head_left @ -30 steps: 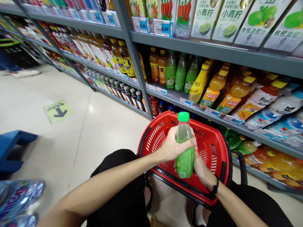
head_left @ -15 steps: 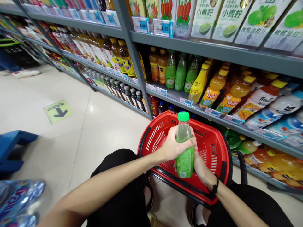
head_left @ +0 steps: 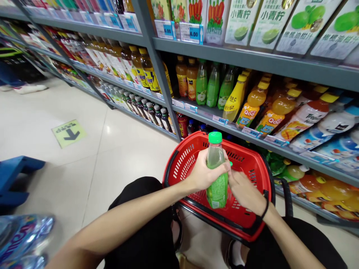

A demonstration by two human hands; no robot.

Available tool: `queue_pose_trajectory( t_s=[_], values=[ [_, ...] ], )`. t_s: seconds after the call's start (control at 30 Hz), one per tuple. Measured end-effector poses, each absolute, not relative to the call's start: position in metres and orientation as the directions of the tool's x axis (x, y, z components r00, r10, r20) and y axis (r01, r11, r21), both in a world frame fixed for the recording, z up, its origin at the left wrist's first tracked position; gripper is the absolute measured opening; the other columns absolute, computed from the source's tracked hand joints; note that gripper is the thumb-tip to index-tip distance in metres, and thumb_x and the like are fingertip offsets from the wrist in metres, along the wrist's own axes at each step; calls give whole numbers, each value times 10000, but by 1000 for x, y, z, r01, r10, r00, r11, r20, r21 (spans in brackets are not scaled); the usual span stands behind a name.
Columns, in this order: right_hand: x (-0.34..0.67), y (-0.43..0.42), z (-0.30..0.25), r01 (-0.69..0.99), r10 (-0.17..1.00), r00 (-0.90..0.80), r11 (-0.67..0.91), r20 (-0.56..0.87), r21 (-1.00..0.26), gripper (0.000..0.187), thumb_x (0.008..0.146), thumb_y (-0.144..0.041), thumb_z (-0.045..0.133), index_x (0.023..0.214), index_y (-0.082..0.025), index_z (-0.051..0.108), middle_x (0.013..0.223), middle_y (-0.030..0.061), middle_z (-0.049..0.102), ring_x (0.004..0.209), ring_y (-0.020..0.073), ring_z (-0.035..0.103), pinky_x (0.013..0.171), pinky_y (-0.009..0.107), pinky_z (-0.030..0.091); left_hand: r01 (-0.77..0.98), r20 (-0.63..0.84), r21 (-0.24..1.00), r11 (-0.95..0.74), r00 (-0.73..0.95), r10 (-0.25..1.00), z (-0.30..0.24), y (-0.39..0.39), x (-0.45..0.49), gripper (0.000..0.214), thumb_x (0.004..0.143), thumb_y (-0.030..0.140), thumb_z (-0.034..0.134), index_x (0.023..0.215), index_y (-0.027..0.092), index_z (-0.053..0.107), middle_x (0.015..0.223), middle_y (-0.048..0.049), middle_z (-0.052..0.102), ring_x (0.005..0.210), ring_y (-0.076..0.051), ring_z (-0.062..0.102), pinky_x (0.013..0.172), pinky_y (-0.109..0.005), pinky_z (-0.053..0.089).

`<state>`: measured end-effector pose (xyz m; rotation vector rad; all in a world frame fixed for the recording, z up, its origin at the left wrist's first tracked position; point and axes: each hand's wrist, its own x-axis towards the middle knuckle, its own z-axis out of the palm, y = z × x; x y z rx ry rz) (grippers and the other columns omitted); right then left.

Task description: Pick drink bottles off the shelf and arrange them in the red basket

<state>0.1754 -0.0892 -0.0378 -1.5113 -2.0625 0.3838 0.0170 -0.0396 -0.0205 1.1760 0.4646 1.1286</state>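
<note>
While the left hand [head_left: 204,171] clasps a green bottle [head_left: 217,189], whether the right hand [head_left: 244,188] grips anything is unclear.

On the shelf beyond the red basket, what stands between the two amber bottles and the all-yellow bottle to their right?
The head view shows three green bottles between the amber bottles and the yellow bottle.

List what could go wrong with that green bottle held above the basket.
The green bottle might slip from the left hand, wrapped around its middle, and drop into the red basket below. The right hand, close beside it, could accidentally knock it.
</note>
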Motion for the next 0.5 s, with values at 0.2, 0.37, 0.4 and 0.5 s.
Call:
queue_pose_trajectory(
  t_s=[0.2,0.37,0.4,0.5],
  values=[
    [159,-126,50,473,872,-244,489,424,-733,417,1130,-380,380,810,-214,590,718,-4,614,660,133,592,651,262,433,-382,226,922,-63,399,889,-18,-30,18,281,757,258,796,890,156,571,714,4,684,630,-148,685,646,-281,586],
    [123,-167,59,228,692,-400,710,601,-666,467,1129,-382,423,703,-212,513,573,-58,490,512,97,463,568,247,425,-356,240,930,-94,390,889,-21,-26,19,305,754,256,803,918,164,563,707,10,687,642,-158,703,633,-286,599],
    [121,-171,57,266,681,-434,722,590,-638,445,1132,-332,421,721,-213,544,571,-61,490,503,96,452,575,239,437,-355,245,929,-100,391,887,-22,-26,20,308,751,256,805,920,166,564,707,12,687,641,-160,706,633,-289,603],
    [125,-175,55,394,669,-523,739,528,-547,435,1125,-257,430,743,-212,632,555,-56,477,479,98,426,562,229,439,-343,268,930,-131,392,880,-25,-26,21,306,746,255,813,911,167,570,722,10,692,645,-160,711,636,-289,611]
  ],
)
